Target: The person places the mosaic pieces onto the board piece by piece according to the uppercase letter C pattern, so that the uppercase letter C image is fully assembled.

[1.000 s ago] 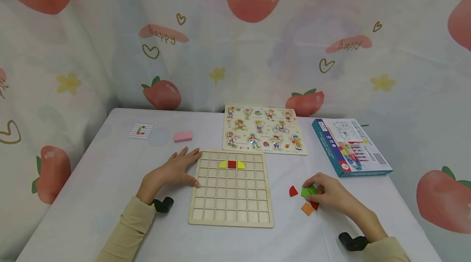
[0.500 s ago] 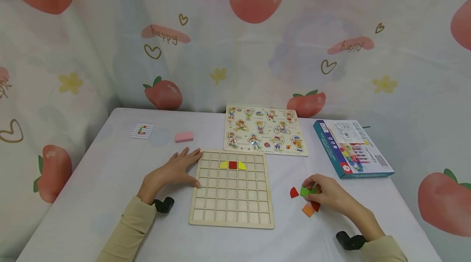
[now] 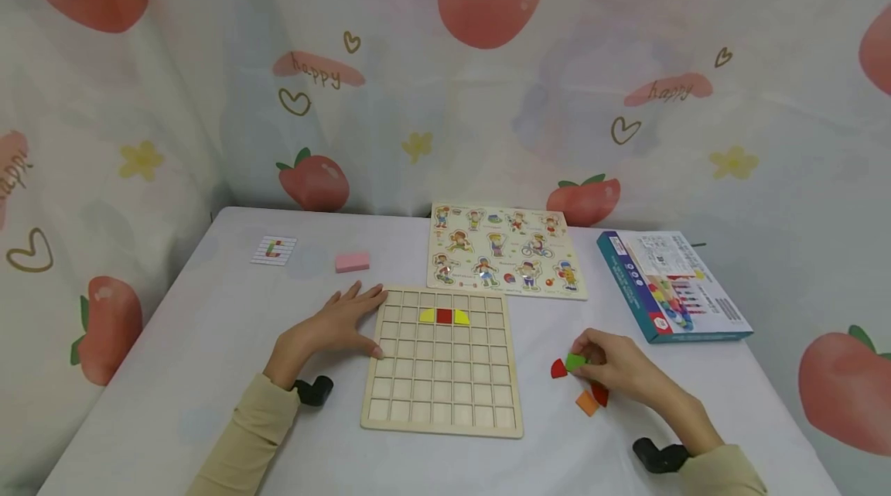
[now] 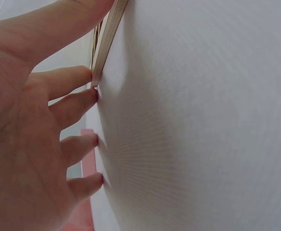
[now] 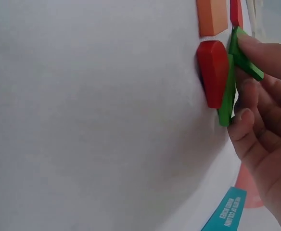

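Observation:
A wooden grid board (image 3: 442, 397) lies on the white table, with two yellow pieces and a red piece (image 3: 444, 316) in its second row. My left hand (image 3: 336, 321) lies flat on the cloth, fingers (image 4: 73, 82) straight against the board's left edge (image 4: 107, 38). To the right, my right hand (image 3: 612, 363) pinches a green piece (image 3: 575, 361) (image 5: 244, 55) just off the cloth. Around it lie a red quarter-round piece (image 3: 558, 369), another red piece (image 3: 600, 394) (image 5: 212, 72) and an orange square (image 3: 586, 403) (image 5: 211, 17). A second green piece (image 5: 226, 98) stands on edge by my fingers.
Behind the board lies a picture puzzle (image 3: 506, 251). A blue box (image 3: 671, 285) sits at the right edge, a pink block (image 3: 351, 261) and a small card (image 3: 273, 250) at the back left. A strawberry-print curtain closes off the back and sides.
My right hand has shifted slightly left with the green piece. The left hand has stayed flat by the board. The view has tilted a little.

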### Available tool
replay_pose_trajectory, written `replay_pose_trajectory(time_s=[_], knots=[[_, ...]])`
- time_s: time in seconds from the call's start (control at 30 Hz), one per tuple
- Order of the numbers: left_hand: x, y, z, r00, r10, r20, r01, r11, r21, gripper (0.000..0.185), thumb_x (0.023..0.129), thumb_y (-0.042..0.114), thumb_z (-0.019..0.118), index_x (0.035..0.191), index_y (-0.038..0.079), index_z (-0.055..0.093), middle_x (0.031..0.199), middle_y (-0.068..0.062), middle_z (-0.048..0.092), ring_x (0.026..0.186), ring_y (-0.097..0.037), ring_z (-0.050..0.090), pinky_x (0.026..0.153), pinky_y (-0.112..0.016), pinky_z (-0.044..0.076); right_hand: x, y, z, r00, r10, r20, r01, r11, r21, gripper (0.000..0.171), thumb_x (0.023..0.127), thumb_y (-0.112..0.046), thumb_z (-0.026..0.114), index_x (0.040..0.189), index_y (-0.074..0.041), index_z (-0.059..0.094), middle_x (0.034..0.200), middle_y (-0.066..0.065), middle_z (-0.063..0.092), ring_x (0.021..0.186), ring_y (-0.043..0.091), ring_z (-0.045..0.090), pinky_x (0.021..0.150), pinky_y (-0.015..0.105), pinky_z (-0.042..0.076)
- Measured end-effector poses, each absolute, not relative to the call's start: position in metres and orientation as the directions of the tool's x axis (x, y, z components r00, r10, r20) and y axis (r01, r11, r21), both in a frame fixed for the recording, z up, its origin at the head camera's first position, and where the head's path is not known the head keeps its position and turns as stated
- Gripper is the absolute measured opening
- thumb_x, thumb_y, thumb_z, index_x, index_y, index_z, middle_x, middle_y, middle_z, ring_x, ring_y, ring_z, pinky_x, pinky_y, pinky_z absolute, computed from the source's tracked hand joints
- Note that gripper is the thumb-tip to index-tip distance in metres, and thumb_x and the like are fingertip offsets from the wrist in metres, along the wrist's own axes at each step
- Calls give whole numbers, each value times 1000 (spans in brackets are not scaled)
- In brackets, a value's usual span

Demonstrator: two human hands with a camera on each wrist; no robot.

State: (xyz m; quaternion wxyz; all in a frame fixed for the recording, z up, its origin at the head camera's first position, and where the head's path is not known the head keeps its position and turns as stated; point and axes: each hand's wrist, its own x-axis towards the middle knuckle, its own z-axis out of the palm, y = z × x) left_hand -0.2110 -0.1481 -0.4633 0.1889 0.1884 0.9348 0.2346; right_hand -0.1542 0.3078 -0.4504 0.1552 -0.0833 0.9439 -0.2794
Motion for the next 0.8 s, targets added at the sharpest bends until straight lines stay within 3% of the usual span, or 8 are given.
replay_pose_trajectory(time_s=[0.23,0.8], knots=[[-211,-149,-464,-858,442,-260,268,818,509,103,72,47,82,155,18,27,164,-2,18,152,-36,2,122,-58,2,-161,301,-447,-937,-296,-187,-154,829,-537,19,89,-18,69,109,-19,69,96,-4,67,86,13,57,73,15,51],[-211,-148,-464,-858,439,-266,267,824,499,105,71,46,82,155,18,26,164,-2,18,152,-36,1,122,-58,2,-175,256,-439,-927,-358,-113,-183,693,-697,20,93,-15,65,112,-12,67,100,0,69,87,14,64,77,17,56]])
